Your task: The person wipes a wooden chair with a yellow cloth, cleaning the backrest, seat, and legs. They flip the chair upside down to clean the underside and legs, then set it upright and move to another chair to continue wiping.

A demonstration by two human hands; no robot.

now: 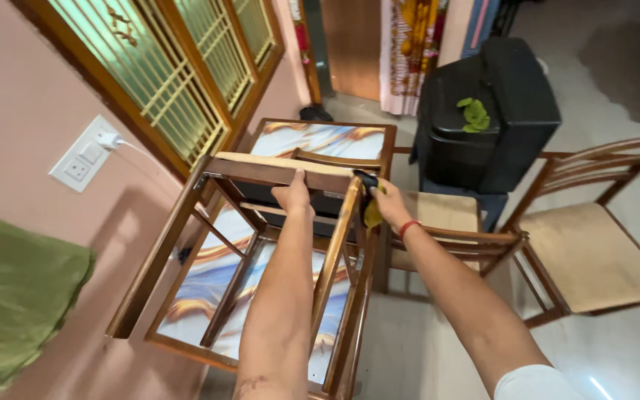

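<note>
Your left hand (292,197) grips the upturned wooden chair (275,222) on the bench (320,139); your right hand (390,204) clutches a yellow cloth (372,213). Open floor (616,74) at two o'clock.

This is a room in a home: pink walls, a wooden window (179,67) with a metal grille, wooden dining chairs (594,252), a marble-patterned tabletop (320,139), and a colourful curtain (412,44) at the doorway.

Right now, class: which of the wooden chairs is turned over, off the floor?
The overturned chair lying on the marbled table, gripped by the left hand. The other two chairs stand upright on the floor.
</note>
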